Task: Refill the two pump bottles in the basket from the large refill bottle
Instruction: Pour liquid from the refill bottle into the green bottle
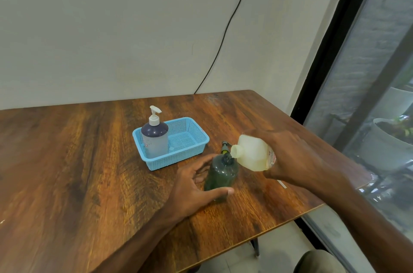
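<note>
I see my left hand [192,185] gripping the green bottle [220,174] on the desk [89,161]; my right hand [297,158] holds the refill bottle [252,154] tilted, mouth at its open neck.

The tabletop [89,161] is glossy grained wood, the blue basket [196,138] perforated plastic, the green bottle [220,174] translucent smooth plastic, and the refill bottle [252,154] milky matt plastic.

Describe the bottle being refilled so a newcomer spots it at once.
On the wooden table, just right of the blue basket, the left hand steadies a dark green bottle. Its neck is open, unlike the white-pumped bottle standing in the basket.
</note>
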Demonstrator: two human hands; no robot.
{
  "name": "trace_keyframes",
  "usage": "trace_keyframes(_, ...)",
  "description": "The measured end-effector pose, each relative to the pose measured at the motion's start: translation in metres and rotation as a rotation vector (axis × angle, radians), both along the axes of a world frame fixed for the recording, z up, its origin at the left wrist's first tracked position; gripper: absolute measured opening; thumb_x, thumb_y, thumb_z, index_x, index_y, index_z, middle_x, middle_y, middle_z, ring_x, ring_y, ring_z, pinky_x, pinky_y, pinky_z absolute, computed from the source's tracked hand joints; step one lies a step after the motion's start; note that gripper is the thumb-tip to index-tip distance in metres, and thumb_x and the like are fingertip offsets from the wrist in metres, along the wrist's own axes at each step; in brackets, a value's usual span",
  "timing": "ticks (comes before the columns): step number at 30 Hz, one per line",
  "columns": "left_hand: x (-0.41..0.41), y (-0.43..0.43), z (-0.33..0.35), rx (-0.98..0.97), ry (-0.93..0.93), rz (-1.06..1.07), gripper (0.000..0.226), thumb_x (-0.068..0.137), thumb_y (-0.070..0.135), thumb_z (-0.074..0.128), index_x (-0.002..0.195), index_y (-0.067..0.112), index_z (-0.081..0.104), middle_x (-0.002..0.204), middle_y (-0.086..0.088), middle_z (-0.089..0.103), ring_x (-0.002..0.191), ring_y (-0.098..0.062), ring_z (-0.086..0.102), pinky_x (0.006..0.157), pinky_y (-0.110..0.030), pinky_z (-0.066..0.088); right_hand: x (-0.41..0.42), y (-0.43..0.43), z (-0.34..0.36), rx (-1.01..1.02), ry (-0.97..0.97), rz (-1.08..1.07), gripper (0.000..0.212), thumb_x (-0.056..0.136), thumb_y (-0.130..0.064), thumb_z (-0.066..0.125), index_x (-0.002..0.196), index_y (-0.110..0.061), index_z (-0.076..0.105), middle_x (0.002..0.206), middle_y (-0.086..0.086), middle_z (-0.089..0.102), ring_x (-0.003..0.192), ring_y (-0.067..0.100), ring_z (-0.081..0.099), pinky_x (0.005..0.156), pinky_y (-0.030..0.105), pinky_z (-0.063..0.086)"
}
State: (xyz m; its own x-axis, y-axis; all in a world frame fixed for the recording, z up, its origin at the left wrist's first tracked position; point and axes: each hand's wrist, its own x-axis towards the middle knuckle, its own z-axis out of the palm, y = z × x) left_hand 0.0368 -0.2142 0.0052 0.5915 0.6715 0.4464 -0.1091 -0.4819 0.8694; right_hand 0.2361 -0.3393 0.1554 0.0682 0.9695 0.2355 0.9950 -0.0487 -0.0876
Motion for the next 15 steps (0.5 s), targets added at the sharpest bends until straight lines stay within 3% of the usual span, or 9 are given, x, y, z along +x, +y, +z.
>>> trace_keyframes(8,0.0002,0.0003,-0.0005,0.0,0.007,0.001,0.077,0.071,0.051,0.1,0.136,0.063,0.06,0.14,0.028,0.067,0.132,0.003,0.063,0.097,-0.014,0.056,-0.0002,-0.0009,-0.0006,0.012,0.002,0.005,0.085,0.072,-0.033,0.09,0.146,-0.033,0.048,0.141,-0.008,0.059,0.131,0.014,0.052,0.103,0.034,0.048)
trace_keyframes(12,0.0011,0.0006,-0.0012,0.0,0.014,-0.001,0.078,0.072,0.051,0.099,0.138,0.061,0.059,0.141,0.028,0.067,0.132,0.002,0.064,0.097,-0.015,0.057,0.0012,-0.0007,-0.0021,0.012,-0.014,-0.001,0.084,0.073,-0.032,0.089,0.146,-0.035,0.047,0.14,-0.009,0.06,0.13,0.012,0.052,0.099,0.027,0.044)
trace_keyframes(15,0.0012,0.0004,-0.002,0.007,0.015,0.003,0.078,0.072,0.052,0.099,0.138,0.061,0.059,0.141,0.028,0.067,0.131,0.002,0.064,0.097,-0.016,0.057,0.0,-0.0011,-0.0008,-0.008,-0.026,-0.006,0.085,0.074,-0.032,0.088,0.147,-0.036,0.045,0.142,-0.01,0.058,0.132,0.013,0.05,0.103,0.034,0.048)
